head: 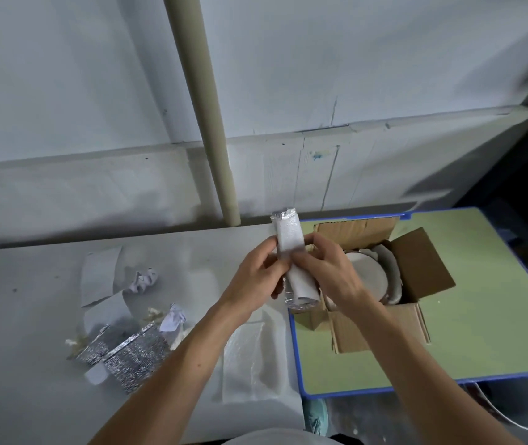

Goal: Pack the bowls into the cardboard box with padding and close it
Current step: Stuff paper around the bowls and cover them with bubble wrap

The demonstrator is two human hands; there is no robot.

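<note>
Two hands grip one folded foam pad (290, 236) just above the left edge of the box (420, 261): the left hand (256, 277) pinches it from the left, and the right hand (330, 268) curls its fingers round it from the right. That box stands open with its flaps out and pale bowls (368, 271) inside. Left of the box lie a foam sheet (249, 358), nearest, then foil pieces (134, 354) and crumpled paper (143, 279) farther off.

Matt brown cardboard box (420, 264); pale, matt bowls (368, 273). The padding roll (290, 242) is white foam backed with shiny, crinkled silver foil. White crumpled paper (143, 280).
</note>
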